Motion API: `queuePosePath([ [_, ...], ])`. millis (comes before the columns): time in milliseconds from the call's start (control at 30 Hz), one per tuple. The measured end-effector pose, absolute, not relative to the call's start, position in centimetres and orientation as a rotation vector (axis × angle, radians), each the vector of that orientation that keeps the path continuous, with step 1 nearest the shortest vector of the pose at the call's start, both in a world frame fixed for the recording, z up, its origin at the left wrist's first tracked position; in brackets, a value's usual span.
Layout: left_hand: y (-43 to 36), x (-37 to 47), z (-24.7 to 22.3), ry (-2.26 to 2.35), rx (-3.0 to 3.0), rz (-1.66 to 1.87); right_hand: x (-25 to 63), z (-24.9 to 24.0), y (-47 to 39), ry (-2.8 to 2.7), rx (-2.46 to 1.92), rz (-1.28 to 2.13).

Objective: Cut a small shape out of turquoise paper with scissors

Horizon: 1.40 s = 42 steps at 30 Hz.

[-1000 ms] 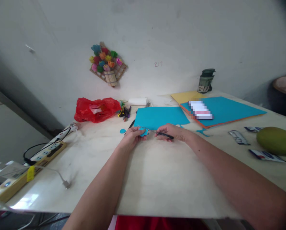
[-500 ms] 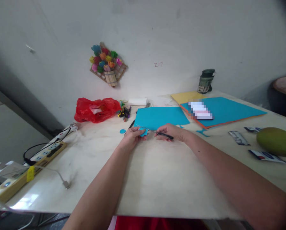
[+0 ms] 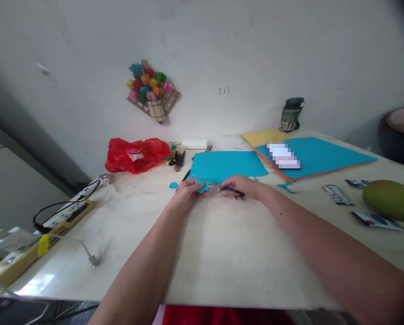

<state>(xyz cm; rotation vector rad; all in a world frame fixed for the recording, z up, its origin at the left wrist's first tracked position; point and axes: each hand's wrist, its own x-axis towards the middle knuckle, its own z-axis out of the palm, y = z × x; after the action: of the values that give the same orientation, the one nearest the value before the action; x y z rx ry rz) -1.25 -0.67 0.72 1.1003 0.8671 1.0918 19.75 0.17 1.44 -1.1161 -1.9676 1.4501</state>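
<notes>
My left hand (image 3: 188, 191) pinches a small piece of blue paper (image 3: 202, 187) between thumb and fingers. Scissors with dark handles (image 3: 234, 191) are in my right hand (image 3: 234, 184), their blades pointing left across the upper edge of that piece. Just beyond both hands lies a larger blue sheet (image 3: 227, 163) on the table. A small blue paper disc (image 3: 173, 185) rests left of my left hand. Narrow blue offcuts (image 3: 286, 188) lie to the right of my right hand.
At the back left sit a red plastic bag (image 3: 134, 158) and several pens (image 3: 179, 160). To the right, a phone (image 3: 283, 156) lies on stacked coloured sheets (image 3: 327, 153), with a green fruit (image 3: 389, 200) and sachets (image 3: 337, 195) nearer. A power strip (image 3: 62, 219) runs along the left edge.
The scissor blades have shifted slightly and look a little further apart over the small blue piece. Both hands stay in almost the same place.
</notes>
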Motion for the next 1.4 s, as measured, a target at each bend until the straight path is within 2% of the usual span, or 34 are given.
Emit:
queuePosePath([
  [1400,-0.44,-1.43,0.47,0.848,1.103,1.08,19.61,1.53,0.12,-1.949,-1.14,1.438],
])
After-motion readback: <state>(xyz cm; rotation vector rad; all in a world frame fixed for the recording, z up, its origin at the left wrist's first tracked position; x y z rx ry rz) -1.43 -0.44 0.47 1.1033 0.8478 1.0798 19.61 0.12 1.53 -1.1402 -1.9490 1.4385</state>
